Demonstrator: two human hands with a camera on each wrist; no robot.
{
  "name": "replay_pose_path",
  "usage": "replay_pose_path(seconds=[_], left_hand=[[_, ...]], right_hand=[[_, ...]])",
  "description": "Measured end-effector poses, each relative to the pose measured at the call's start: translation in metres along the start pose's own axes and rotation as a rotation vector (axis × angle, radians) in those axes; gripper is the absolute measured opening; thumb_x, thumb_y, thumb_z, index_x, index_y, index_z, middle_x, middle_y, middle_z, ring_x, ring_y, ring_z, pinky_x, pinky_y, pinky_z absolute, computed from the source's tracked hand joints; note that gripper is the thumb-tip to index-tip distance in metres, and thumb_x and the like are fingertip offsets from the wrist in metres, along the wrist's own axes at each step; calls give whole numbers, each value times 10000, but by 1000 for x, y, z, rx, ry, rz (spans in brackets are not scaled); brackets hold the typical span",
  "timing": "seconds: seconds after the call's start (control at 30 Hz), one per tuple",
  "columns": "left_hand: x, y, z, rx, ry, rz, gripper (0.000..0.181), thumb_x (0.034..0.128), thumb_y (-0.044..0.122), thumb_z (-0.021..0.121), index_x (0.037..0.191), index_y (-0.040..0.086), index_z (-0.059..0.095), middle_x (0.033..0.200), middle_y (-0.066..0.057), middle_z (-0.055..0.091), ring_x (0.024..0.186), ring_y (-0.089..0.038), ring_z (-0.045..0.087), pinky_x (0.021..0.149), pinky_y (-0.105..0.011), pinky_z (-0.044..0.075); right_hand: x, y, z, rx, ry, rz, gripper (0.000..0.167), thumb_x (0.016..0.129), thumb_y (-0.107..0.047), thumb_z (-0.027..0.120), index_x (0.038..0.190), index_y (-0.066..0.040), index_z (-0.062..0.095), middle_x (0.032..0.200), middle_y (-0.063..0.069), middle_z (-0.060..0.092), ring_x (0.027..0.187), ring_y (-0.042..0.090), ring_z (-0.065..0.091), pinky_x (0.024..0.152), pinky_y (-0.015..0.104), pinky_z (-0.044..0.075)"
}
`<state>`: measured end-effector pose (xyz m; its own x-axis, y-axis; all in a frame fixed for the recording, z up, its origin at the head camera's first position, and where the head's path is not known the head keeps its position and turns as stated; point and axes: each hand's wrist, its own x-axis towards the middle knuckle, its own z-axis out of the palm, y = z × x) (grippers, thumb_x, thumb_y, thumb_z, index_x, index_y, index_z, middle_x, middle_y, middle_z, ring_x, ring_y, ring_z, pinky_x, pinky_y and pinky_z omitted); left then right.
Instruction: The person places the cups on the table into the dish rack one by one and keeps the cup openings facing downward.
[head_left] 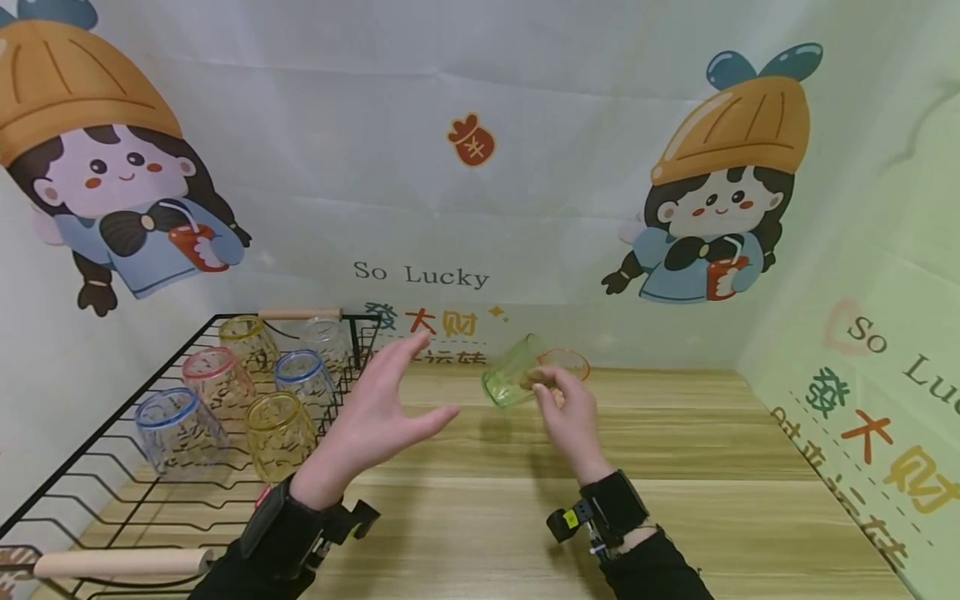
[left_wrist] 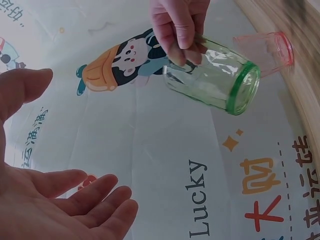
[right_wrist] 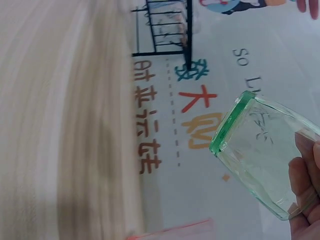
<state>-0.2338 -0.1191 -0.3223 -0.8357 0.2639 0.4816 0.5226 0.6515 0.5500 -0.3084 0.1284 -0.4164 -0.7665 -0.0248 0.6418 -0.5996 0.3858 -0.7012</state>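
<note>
A clear green glass (head_left: 513, 377) is held in the air by my right hand (head_left: 572, 421), whose fingers and thumb pinch it at one end. It tilts, with its dark green band (left_wrist: 243, 88) low and pointing away from that hand. My left hand (head_left: 378, 408) hovers to the left of the glass, thumb and fingers spread apart, touching nothing. In the left wrist view, those spread left fingers (left_wrist: 107, 200) are well apart from the glass. A red-rimmed pink glass (left_wrist: 265, 52) stands on the table behind the right hand, partly hidden in the head view.
At the left, a black wire rack (head_left: 112, 467) with wooden handles (head_left: 123, 562) holds several glasses with blue, yellow, pink and clear rims, including a blue-rimmed glass (head_left: 180, 433). The wood-grain table (head_left: 660, 467) ends against a printed cloth wall (head_left: 547, 208) at the back and right.
</note>
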Motion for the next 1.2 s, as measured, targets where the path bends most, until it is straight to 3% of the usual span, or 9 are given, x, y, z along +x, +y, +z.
replay_pose_path(seconds=[0.17, 0.37, 0.47, 0.6, 0.8, 0.9, 1.07, 1.2], left_hand=[[1, 1, 0, -12, 4, 9, 919, 790, 280, 833, 1519, 29, 334, 1523, -175, 380, 1375, -371, 363, 1115, -601, 300], [2, 1, 1, -16, 15, 23, 937, 777, 284, 843, 1524, 44, 333, 1525, -162, 380, 1377, -358, 364, 1120, -595, 295], [2, 2, 1, -15, 20, 29, 938, 775, 288, 845, 1523, 42, 335, 1523, -164, 383, 1376, -357, 364, 1119, -593, 298], [3, 2, 2, -17, 23, 36, 934, 776, 285, 844, 1520, 36, 338, 1518, -165, 389, 1372, -354, 370, 1120, -586, 302], [4, 2, 3, -29, 26, 39, 923, 775, 268, 847, 1513, 29, 346, 1518, -155, 393, 1368, -350, 382, 1127, -572, 300], [4, 3, 4, -37, 23, 39, 920, 773, 265, 847, 1509, 28, 350, 1523, -146, 392, 1369, -349, 386, 1132, -566, 294], [5, 3, 6, -32, 25, 37, 920, 768, 266, 849, 1507, 34, 353, 1525, -134, 393, 1369, -341, 387, 1138, -556, 290], [6, 4, 8, -31, 28, 42, 920, 764, 259, 851, 1504, 28, 354, 1525, -134, 392, 1371, -341, 385, 1144, -544, 284]], right_hand=[[1, -6, -2, 66, 22, -2, 171, 943, 37, 615, 1107, 35, 664, 1026, 154, 706, 962, 314, 671, 801, 340, 570], [2, -10, -3, 179, 55, 4, 184, 931, 93, 595, 1107, 78, 643, 1024, 206, 696, 940, 367, 676, 714, 177, 555], [2, -12, -5, 205, 74, 4, 180, 935, 94, 592, 1107, 88, 642, 1027, 209, 692, 985, 357, 664, 779, 173, 544], [2, -17, -7, 236, 83, 10, 179, 941, 91, 583, 1111, 82, 640, 1034, 198, 685, 1049, 332, 640, 949, 255, 511], [1, -24, -8, 292, 68, -14, 191, 961, 67, 568, 1143, 88, 623, 1054, 200, 669, 1073, 320, 629, 994, 296, 494], [-1, -26, -8, 319, 63, -39, 194, 972, 51, 561, 1153, 91, 620, 1059, 212, 660, 1066, 251, 628, 909, 222, 514], [-2, -32, -9, 368, 53, -102, 191, 984, 44, 541, 1153, 105, 607, 1057, 262, 649, 820, 76, 571, 589, 144, 409], [-3, -36, -10, 397, 51, -137, 186, 982, 64, 533, 1148, 116, 599, 1060, 285, 642, 764, 69, 534, 545, 162, 367]])
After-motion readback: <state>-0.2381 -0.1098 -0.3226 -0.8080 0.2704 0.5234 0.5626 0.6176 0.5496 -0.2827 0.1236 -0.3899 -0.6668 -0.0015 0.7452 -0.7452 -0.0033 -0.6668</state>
